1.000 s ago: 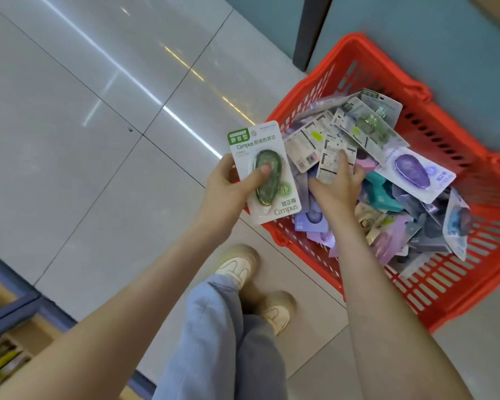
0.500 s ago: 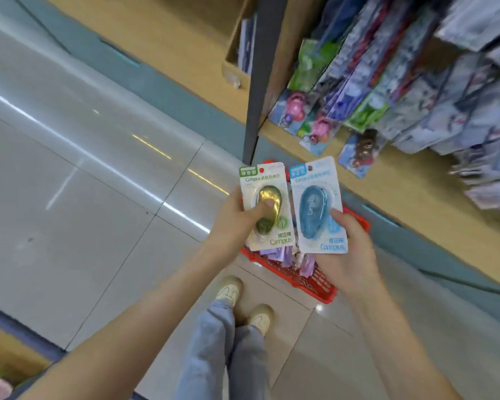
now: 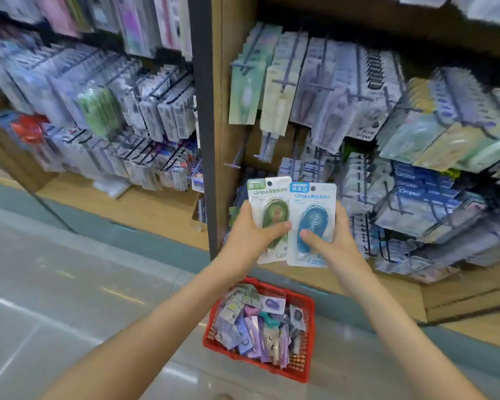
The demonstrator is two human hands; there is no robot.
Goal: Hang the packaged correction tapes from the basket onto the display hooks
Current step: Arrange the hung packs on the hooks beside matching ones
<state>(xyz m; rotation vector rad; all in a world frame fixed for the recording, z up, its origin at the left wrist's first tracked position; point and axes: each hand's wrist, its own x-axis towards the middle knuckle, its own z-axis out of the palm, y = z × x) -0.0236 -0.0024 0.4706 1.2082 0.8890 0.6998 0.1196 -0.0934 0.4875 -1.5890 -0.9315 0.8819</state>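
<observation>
My left hand (image 3: 250,236) grips a packaged green correction tape (image 3: 269,197), thumb across its front. Beside it, my right hand (image 3: 334,241) grips a packaged blue correction tape (image 3: 313,203) the same way. Both packs are upright, side by side, raised in front of the wooden display panel. Bare display hooks (image 3: 234,164) stick out of the panel just above and left of the packs. The red basket (image 3: 300,368) stands on the floor below my arms, filled with several more packaged tapes.
Hooks to the right carry rows of hanging packs (image 3: 425,194). A dark upright post (image 3: 204,111) splits this bay from the left bay, also full of hanging stationery (image 3: 98,111). A wooden shelf ledge (image 3: 145,203) runs low; grey tiled floor lies on the left.
My right hand took a blue pack out of the basket. Both hands then rose with their packs from basket level up to the display, and my view lifted from the floor to the hooks.
</observation>
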